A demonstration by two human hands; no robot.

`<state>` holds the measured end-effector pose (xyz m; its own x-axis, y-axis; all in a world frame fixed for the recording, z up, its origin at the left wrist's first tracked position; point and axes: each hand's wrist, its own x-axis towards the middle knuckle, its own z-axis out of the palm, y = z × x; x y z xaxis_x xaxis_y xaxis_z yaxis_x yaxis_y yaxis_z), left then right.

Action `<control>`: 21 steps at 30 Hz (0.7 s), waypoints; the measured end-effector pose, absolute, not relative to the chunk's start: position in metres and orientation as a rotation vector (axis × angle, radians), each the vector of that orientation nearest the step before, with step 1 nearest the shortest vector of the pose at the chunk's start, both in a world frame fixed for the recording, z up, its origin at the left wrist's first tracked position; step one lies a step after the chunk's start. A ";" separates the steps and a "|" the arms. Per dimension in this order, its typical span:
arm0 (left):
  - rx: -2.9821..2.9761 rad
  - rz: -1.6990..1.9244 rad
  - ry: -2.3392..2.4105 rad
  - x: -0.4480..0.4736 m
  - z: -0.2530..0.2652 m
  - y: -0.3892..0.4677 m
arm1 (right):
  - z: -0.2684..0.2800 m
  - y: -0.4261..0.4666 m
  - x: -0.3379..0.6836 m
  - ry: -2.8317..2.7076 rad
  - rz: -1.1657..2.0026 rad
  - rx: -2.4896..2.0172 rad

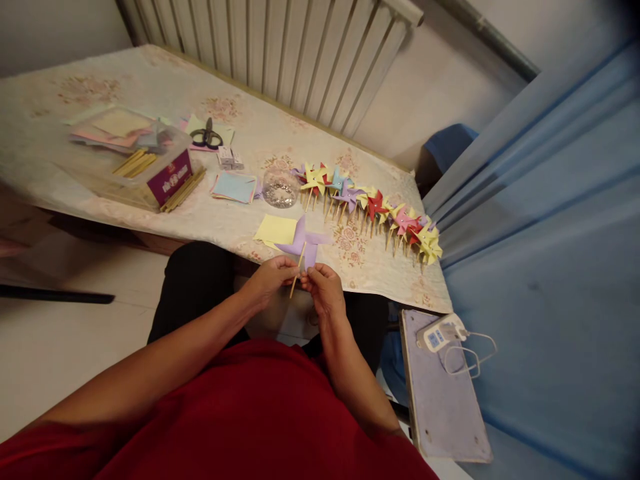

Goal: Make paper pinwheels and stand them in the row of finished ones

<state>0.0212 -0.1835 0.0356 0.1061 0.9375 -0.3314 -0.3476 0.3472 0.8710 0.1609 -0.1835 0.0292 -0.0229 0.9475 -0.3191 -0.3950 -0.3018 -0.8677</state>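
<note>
A purple paper pinwheel [311,251] on a thin wooden stick [294,285] is held over the table's front edge. My left hand [274,275] is closed, its thumb and fingertips pinching the stick below the blades. Beside it, my right hand [324,283] is closed too, fingers at the pinwheel's lower blade; the exact contact is partly hidden. Just behind the pinwheel lie yellow paper squares [275,230]. Farther back are a clear round dish [280,190] of small shiny pieces and a stack of blue-topped paper squares [234,187].
Finished pinwheels [376,205] in several colours lie in a row to the right. At left stand a plastic box [170,175] with paper and sticks, black scissors [207,136] and small boxes [230,159]. A power strip [440,333] rests on a stool [450,413] beside a blue curtain [550,267].
</note>
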 end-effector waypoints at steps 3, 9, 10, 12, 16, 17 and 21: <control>0.690 1.071 1.059 0.022 0.037 -0.183 | 0.030 -0.185 0.161 -0.687 1.593 -1.109; 0.703 1.065 1.062 0.022 0.036 -0.184 | 0.030 -0.185 0.161 -0.718 1.589 -1.072; 0.708 1.067 1.063 0.022 0.036 -0.184 | 0.029 -0.185 0.160 -0.725 1.581 -1.073; 0.713 1.070 1.060 0.022 0.037 -0.184 | 0.029 -0.185 0.160 -0.739 1.550 -1.086; 0.707 1.072 1.050 0.023 0.040 -0.185 | 0.027 -0.184 0.158 -0.745 1.470 -1.103; 0.707 1.071 1.047 0.023 0.041 -0.185 | 0.027 -0.184 0.158 -0.746 1.460 -1.105; 0.721 1.061 1.039 0.024 0.042 -0.185 | 0.028 -0.184 0.158 -0.767 1.457 -1.120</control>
